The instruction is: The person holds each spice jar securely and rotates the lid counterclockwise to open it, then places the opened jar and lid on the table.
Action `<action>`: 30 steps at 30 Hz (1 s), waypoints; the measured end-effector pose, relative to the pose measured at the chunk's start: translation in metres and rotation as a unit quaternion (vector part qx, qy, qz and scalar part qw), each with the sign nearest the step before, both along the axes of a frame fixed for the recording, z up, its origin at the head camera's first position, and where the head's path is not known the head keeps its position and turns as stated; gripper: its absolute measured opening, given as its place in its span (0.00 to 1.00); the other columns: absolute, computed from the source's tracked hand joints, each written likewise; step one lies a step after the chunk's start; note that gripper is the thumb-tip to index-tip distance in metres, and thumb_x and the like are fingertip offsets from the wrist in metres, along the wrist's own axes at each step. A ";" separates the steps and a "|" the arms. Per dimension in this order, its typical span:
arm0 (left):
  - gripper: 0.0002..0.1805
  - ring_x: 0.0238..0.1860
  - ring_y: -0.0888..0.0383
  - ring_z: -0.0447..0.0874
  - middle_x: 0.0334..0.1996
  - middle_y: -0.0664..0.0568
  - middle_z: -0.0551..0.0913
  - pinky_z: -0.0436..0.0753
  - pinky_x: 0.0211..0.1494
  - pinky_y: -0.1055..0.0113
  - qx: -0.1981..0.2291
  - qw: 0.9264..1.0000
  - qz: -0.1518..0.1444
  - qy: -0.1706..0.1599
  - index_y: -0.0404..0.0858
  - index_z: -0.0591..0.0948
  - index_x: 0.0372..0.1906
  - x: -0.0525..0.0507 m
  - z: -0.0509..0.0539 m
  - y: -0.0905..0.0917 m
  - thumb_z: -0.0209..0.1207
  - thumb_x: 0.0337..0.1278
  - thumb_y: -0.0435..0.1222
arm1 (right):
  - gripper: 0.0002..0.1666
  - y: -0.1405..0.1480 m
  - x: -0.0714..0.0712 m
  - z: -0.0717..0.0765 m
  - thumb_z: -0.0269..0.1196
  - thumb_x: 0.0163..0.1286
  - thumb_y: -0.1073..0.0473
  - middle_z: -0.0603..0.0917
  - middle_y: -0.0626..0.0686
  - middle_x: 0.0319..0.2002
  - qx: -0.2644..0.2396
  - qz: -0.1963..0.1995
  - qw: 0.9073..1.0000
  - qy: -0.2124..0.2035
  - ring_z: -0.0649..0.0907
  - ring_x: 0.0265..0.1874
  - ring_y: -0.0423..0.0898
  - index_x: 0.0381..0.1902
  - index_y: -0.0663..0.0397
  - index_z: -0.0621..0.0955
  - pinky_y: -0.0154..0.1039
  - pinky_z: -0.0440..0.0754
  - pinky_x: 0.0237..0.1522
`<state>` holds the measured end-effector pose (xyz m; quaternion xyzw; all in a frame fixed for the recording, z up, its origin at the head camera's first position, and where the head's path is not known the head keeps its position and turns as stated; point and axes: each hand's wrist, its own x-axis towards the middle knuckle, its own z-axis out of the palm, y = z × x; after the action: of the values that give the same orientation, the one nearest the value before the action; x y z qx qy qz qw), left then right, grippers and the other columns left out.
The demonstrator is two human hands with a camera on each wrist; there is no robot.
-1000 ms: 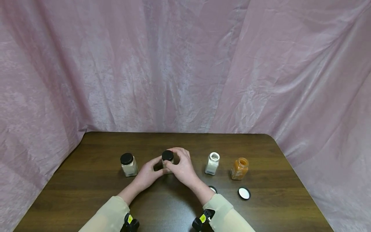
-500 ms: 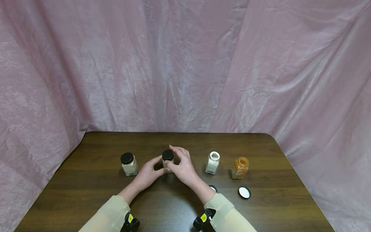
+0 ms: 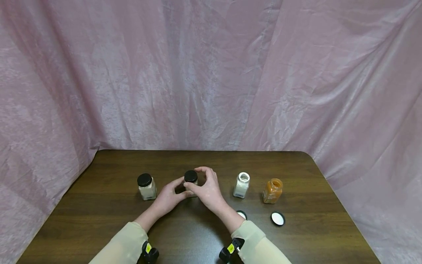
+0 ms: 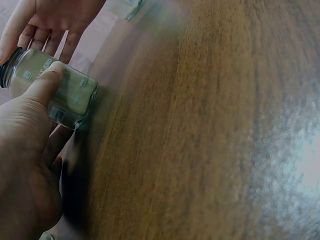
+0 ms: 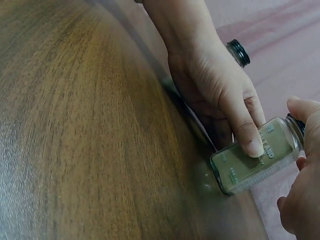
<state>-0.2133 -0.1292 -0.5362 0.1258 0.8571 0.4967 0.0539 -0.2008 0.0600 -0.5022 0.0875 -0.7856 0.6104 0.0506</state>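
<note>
i had a brown wood-grain table [image 3: 313, 205] below me, its far corners rounded, with a soft glare between the forearms. a pink curtain [image 3: 211, 73] hung in folds behind it and down both sides.

four jars stood in a loose row. at the left end was a capped jar [image 3: 147, 190] with pale contents under a black lid. toward the right stood the white jar [image 3: 241, 189], open at the top, then the orange jar [image 3: 273, 192], also open, its filling orange. on the near side of those two lay a loose lid [image 3: 278, 219], white inside up, and a second lid [image 3: 242, 215] partly hidden by the right forearm.

the held jar [image 5: 267, 161] stood upright between both hands, to the right of the capped jar; through its printed glass i could see a pale, greenish filling. my left grip [image 3: 168, 198] was closed on its body, thumb across the near face and fingers behind. my right grip [image 3: 207, 189] was curled about its black top [image 3: 191, 176], thumb in front, forefinger at the far edge; how firmly it pressed, i couldn't tell.
</note>
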 end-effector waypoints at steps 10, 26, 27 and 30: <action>0.38 0.69 0.50 0.72 0.67 0.52 0.77 0.68 0.70 0.42 0.001 1.000 -0.003 -0.003 0.51 0.75 0.72 0.001 0.003 0.000 0.71 0.57 0.54 | 0.35 -0.006 -0.002 -0.001 0.81 0.54 0.48 0.76 0.49 0.54 0.009 -0.016 1.000 0.018 0.70 0.58 0.51 0.56 0.48 0.78 0.55 0.69 0.62; 0.38 0.71 0.50 0.70 0.68 0.54 0.76 0.68 0.70 0.41 0.005 1.000 0.000 -0.012 0.55 0.75 0.72 0.002 0.003 -0.001 0.71 0.56 0.58 | 0.31 -0.007 0.000 0.000 0.79 0.56 0.45 0.75 0.46 0.55 0.030 -0.026 0.999 0.011 0.69 0.58 0.48 0.53 0.47 0.79 0.50 0.68 0.60; 0.38 0.71 0.50 0.70 0.68 0.54 0.76 0.68 0.70 0.41 0.004 1.000 0.000 -0.012 0.55 0.75 0.72 0.002 0.003 -0.001 0.70 0.56 0.58 | 0.30 -0.007 0.000 -0.001 0.79 0.57 0.45 0.75 0.46 0.55 0.031 -0.025 0.999 0.013 0.69 0.58 0.48 0.53 0.47 0.79 0.50 0.68 0.60; 0.38 0.70 0.51 0.70 0.68 0.55 0.76 0.68 0.70 0.42 0.005 1.000 -0.002 -0.011 0.55 0.75 0.72 0.002 0.003 -0.001 0.70 0.56 0.58 | 0.29 -0.006 0.000 -0.002 0.78 0.58 0.46 0.75 0.46 0.56 0.029 -0.025 0.999 0.019 0.69 0.59 0.47 0.53 0.47 0.80 0.50 0.68 0.60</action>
<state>-0.2115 -0.1302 -0.5335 0.1221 0.8538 0.5021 0.0641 -0.2004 0.0536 -0.5042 0.0810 -0.8040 0.5839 0.0779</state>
